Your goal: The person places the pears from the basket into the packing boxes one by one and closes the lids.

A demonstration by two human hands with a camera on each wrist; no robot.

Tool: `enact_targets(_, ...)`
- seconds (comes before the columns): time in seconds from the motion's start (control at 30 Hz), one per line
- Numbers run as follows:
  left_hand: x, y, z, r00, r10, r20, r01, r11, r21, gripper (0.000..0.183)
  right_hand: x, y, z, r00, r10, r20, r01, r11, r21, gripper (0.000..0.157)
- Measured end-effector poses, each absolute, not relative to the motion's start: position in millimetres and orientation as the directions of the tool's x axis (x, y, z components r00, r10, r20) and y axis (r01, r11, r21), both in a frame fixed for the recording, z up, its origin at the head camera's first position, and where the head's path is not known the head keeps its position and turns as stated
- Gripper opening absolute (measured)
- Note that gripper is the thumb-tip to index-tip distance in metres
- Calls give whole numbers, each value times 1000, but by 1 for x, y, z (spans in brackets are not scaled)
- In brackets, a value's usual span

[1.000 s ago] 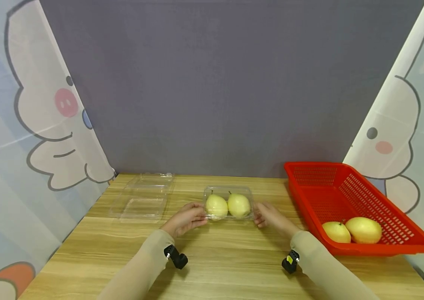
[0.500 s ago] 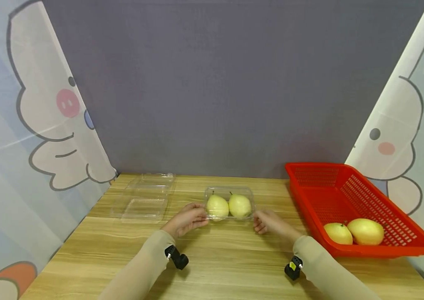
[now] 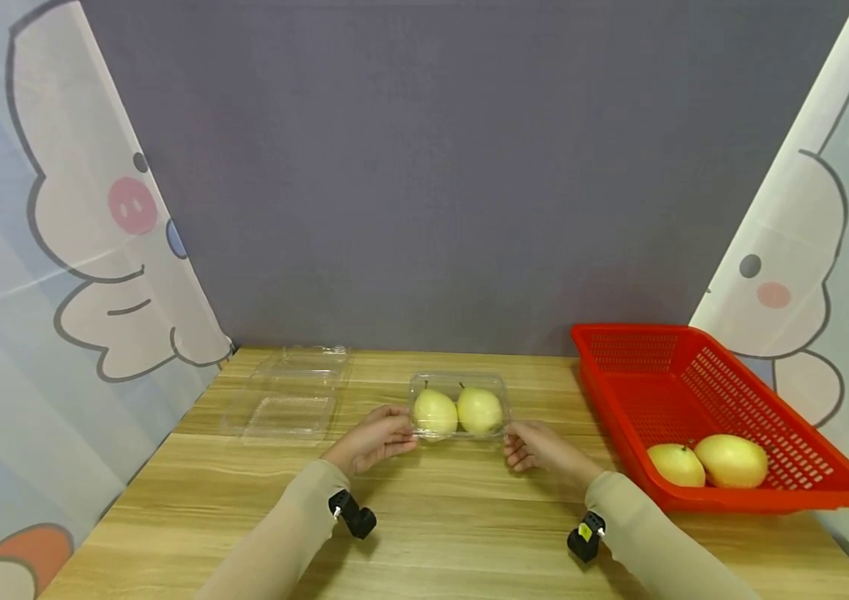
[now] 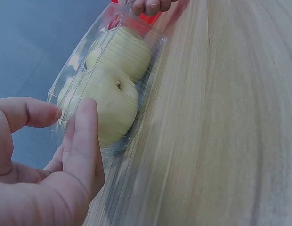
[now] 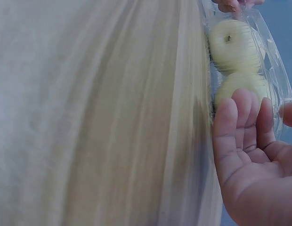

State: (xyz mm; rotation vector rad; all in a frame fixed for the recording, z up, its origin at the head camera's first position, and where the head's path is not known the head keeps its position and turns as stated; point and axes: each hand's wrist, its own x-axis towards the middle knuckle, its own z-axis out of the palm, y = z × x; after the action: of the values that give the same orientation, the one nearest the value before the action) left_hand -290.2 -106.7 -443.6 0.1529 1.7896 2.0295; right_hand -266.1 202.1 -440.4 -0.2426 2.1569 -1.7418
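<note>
A clear plastic clamshell box [image 3: 457,381] with two yellow-green pears inside, a left pear [image 3: 435,413] and a right pear [image 3: 480,411], sits on the wooden table. Its lid appears to lie over the pears. At the box's near left corner, my left hand [image 3: 375,437] pinches the rim between thumb and fingers; the left wrist view shows the thumb [image 4: 40,113] on the rim. My right hand [image 3: 544,450] pinches the near right corner the same way, and its curled fingers [image 5: 226,117] lie along the box's side in the right wrist view.
An open clear plastic box [image 3: 289,408] stands at the table's back left. On the right is a red perforated basket [image 3: 645,400] holding pears [image 3: 731,461] at its near end. A grey panel [image 3: 424,183] rises behind the wooden table [image 3: 424,533].
My right hand has shifted slightly toward me and left along the box's corner. The left hand, the box and the pears stay practically in place; the view sways a little.
</note>
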Motion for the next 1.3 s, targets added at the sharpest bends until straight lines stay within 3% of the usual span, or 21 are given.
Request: enact_targets(1.3,-291,-108,-447,-900,394,-187,-235,-78,969,48,-268,205,-443,-910,-389,-143,68,200,-977,18)
